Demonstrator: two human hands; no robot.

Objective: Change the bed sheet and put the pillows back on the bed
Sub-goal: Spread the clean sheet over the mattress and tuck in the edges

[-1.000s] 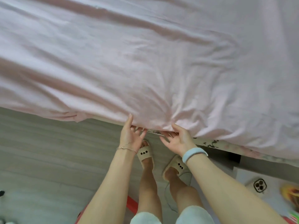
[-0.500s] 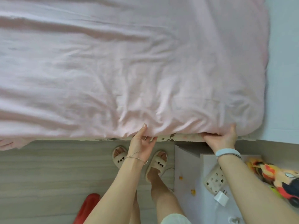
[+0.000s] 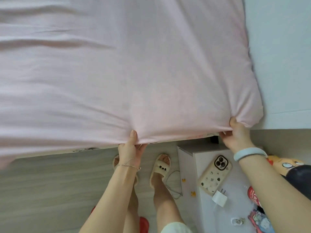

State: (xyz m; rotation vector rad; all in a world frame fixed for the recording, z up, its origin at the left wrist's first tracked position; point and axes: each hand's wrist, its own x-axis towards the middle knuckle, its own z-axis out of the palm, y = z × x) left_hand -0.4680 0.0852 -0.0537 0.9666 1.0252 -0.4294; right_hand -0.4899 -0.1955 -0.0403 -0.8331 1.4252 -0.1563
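while the pink sheet drapes the mattress, left hand and right hand pinch its edge.

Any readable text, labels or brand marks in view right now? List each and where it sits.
None can be read.
Red round item on the bedside cabinet: white lettering, too blurred to read.
Phone case: small printed pictures only, no words.
Pink sheet: no text.

A home bedroom: a bed in pink sheeting, a nightstand with a phone beside it.
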